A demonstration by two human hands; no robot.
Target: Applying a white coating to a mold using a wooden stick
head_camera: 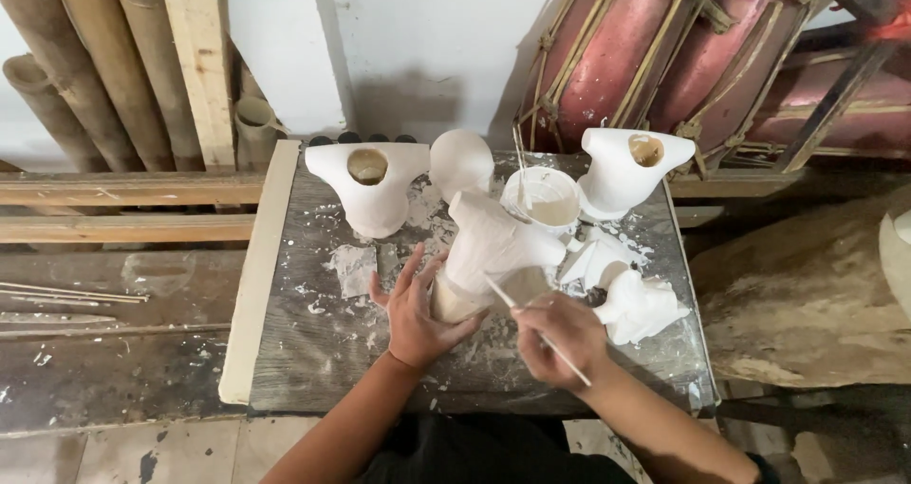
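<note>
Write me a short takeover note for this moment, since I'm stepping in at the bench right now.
Left hand: steadies the white torso figure at its base on the grey board.
Right hand: grips a thin stick brush, tip at the figure's lower front.
White paste cup stands just behind the figure.
Two other white torsos stand at the back, untouched.
Done: the held figure looks white throughout.
Left: cannot tell how much.

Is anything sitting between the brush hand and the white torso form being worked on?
Nothing visible does. The right hand holds a thin brush whose tip already meets the torso form, which the left hand steadies at its base. The paint cup stands behind, out of the path.
</note>
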